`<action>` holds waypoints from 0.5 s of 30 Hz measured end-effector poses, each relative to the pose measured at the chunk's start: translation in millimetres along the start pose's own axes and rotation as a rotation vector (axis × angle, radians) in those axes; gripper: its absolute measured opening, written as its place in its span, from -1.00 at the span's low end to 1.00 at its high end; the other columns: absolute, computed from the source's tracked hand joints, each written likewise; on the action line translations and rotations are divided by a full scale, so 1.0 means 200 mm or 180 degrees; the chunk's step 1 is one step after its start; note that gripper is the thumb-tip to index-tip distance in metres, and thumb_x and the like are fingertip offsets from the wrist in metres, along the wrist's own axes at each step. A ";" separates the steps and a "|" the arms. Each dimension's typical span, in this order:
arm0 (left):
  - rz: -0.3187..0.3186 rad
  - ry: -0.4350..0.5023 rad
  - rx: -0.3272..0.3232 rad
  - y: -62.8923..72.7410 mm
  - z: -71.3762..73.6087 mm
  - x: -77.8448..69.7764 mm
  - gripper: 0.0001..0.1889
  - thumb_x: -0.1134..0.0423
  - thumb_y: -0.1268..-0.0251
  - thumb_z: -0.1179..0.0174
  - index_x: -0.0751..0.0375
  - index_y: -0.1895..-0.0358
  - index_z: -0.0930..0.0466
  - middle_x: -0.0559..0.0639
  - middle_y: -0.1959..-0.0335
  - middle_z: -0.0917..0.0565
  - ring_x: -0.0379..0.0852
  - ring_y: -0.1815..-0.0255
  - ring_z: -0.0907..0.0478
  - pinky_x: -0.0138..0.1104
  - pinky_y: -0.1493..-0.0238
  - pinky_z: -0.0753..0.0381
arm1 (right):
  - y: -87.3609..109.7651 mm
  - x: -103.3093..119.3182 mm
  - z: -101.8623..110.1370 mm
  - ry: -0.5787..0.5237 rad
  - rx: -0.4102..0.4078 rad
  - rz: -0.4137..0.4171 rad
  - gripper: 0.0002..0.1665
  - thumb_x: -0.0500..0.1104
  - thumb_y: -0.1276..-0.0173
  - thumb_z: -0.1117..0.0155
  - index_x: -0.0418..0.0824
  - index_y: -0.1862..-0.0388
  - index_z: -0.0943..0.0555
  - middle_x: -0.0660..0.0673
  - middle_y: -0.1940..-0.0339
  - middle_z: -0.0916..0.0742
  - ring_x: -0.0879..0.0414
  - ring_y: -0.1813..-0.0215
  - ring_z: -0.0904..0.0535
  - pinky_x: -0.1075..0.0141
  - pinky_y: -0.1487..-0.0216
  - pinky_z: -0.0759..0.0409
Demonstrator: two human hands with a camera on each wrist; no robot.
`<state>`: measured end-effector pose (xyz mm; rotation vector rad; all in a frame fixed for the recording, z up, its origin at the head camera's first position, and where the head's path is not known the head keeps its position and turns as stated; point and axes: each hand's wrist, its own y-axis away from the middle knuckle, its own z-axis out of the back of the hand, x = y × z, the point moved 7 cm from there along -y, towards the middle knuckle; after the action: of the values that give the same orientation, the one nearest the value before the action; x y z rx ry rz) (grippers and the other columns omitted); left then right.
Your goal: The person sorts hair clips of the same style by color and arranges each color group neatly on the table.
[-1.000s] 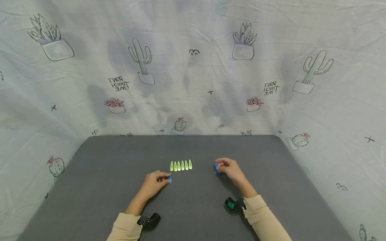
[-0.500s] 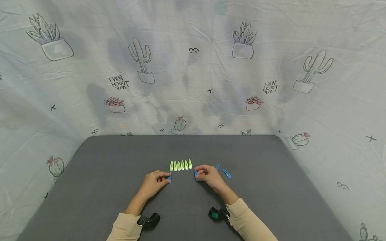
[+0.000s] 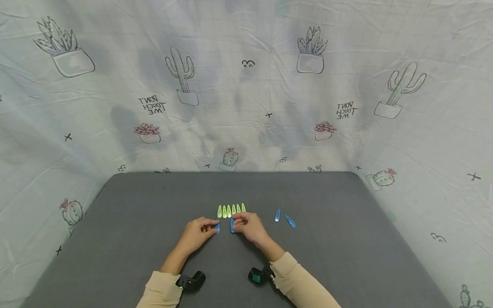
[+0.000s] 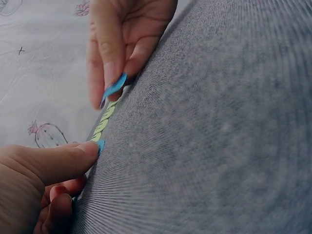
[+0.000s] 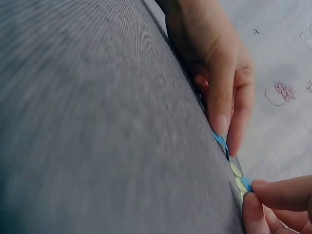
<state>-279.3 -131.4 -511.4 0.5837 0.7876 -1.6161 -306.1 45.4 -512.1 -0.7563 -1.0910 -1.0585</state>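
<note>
My left hand (image 3: 197, 233) pinches a blue snap hair clip (image 3: 218, 227) between thumb and fingers, just below the left end of a row of several lime-green hair clips (image 3: 229, 211). Close by on its right, my right hand (image 3: 250, 227) pinches another blue hair clip (image 3: 232, 226) below the middle of that row. The left wrist view has this right-hand clip (image 4: 115, 87) tilted between the fingertips, partly covered by them. Fingers also hide part of the left-hand clip (image 5: 218, 139) in the right wrist view.
Two more blue hair clips, one nearly upright (image 3: 277, 215) and one slanted (image 3: 290, 221), lie apart on the grey table (image 3: 327, 196) to the right. A pale cloth printed with cacti (image 3: 246, 107) hangs behind the table. Black devices are strapped to both wrists.
My right hand has moved left from the loose blue clips with one in its fingers, coming near the left hand. The left hand has stayed in place with its clip.
</note>
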 end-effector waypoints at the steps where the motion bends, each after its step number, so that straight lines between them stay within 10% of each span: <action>1: -0.0007 -0.0006 0.0001 0.00 0.00 0.00 -0.79 0.29 -0.01 -0.41 0.08 0.21 -0.76 -0.18 0.59 -0.47 -0.34 0.62 -0.30 -0.44 0.53 -0.32 | -0.01 0.00 -0.01 0.0052 -0.0022 0.0012 -0.63 -0.43 -0.11 -0.34 -0.38 0.05 -0.64 -0.20 0.32 -0.70 0.21 0.33 -0.61 0.39 0.30 -0.57; 15: -0.0004 0.0065 0.0033 0.00 0.01 -0.03 -0.80 0.29 -0.03 -0.40 0.09 0.21 -0.76 -0.18 0.58 -0.47 -0.34 0.61 -0.30 -0.44 0.52 -0.32 | -0.04 0.11 -0.12 0.0888 -0.0156 0.0251 -0.69 -0.38 -0.10 -0.34 -0.31 0.11 -0.69 -0.08 0.41 -0.73 0.21 0.39 -0.61 0.42 0.37 -0.52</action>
<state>-277.9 -129.5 -506.1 0.6079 0.7953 -1.6186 -304.5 15.2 -499.2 -0.6621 -0.7938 -1.0900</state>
